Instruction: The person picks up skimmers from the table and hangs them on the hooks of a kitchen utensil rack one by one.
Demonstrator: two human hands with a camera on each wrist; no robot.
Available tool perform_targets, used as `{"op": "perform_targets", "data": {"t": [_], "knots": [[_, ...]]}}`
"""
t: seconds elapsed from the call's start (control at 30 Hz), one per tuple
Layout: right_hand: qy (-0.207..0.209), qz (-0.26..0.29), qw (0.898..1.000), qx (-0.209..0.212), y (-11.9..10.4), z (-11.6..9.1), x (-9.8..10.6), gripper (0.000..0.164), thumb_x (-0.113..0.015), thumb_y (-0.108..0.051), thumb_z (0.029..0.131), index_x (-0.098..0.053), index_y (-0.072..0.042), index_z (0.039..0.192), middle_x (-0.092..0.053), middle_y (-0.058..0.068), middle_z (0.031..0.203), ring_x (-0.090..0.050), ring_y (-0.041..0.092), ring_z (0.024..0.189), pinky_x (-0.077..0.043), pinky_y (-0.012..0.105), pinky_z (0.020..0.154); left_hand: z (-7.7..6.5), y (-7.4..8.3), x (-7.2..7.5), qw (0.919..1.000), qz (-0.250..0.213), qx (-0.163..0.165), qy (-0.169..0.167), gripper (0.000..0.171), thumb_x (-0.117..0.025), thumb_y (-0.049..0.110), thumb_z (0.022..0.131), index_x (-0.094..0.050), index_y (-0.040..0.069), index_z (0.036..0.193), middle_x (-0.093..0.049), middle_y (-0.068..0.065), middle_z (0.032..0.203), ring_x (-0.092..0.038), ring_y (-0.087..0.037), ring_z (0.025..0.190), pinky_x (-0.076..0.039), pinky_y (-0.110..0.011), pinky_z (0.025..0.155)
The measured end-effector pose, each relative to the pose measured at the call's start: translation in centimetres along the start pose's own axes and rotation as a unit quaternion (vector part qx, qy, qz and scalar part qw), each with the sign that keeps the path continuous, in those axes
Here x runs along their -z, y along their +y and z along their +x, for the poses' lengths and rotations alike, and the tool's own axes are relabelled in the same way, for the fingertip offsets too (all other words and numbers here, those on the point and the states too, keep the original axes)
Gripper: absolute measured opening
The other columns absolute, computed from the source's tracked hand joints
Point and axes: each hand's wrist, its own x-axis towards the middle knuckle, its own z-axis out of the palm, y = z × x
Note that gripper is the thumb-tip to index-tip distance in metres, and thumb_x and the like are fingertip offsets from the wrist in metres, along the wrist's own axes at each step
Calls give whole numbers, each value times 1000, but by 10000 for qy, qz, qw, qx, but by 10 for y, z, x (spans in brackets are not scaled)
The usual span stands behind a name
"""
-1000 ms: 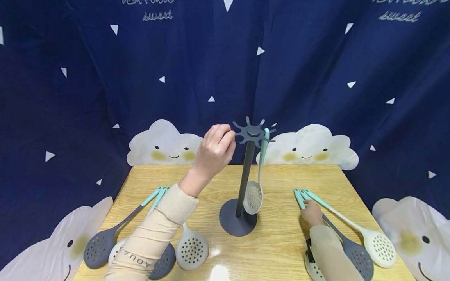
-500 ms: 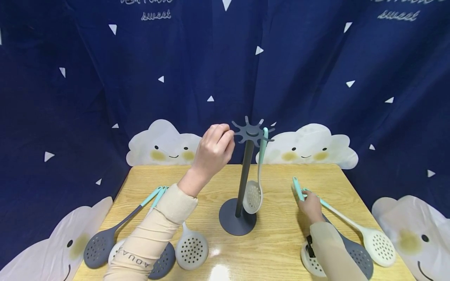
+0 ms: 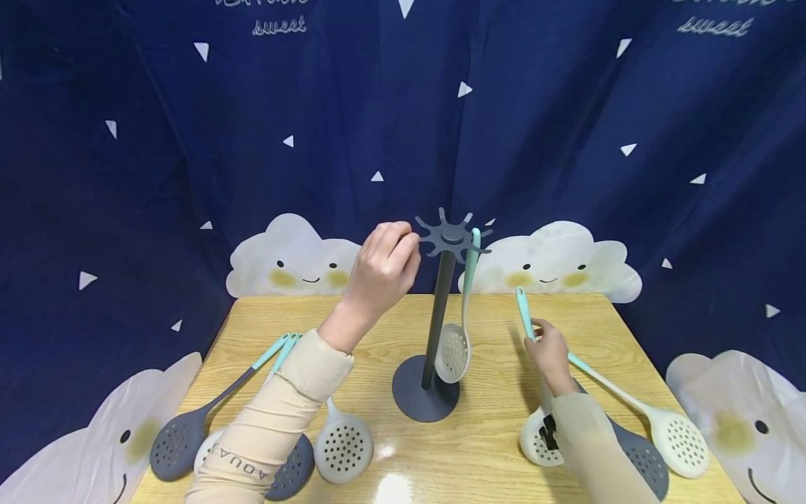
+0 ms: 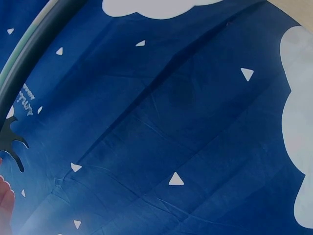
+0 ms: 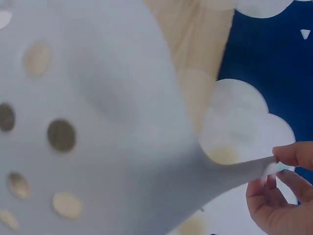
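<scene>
Skimmer (image 3: 535,448), tilted over the surface (image 3: 491,437) right of the rack (image 3: 439,315), could twist or drop if the right grip (image 3: 549,355), pinching its handle (image 3: 524,313) narrowly, slips, and the rack could tip if the left grip (image 3: 386,262), curled closed on its edge, pulls sideways.

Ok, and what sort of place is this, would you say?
Probably a small staged setup rather than a working kitchen: a navy curtain printed with white triangles hangs behind a wood-grained table, with skimmers laid either side of a utensil stand.
</scene>
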Motion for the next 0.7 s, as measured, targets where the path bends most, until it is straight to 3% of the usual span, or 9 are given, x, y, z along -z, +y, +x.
{"op": "perform_targets", "data": {"t": [0.37, 0.7], "knots": [[724, 634, 9925, 757, -32, -5, 4, 38, -56, 6, 81, -54, 7, 118, -59, 25, 97, -61, 33, 77, -50, 34, 60, 0, 1, 0, 10000, -12, 3, 9, 7, -54, -9, 75, -57, -5, 79, -54, -16, 84, -51, -29, 74, -48, -34, 68], [1203, 1346, 9764, 1182, -63, -14, 15, 38, -58, 9, 80, -54, 6, 118, -59, 23, 97, -61, 33, 79, -39, 1, 60, 0, 1, 1, 10000, -20, 15, 4, 7, -54, -9, 75, -58, -5, 79, -54, -17, 84, -52, -29, 74, -48, -34, 69]]}}
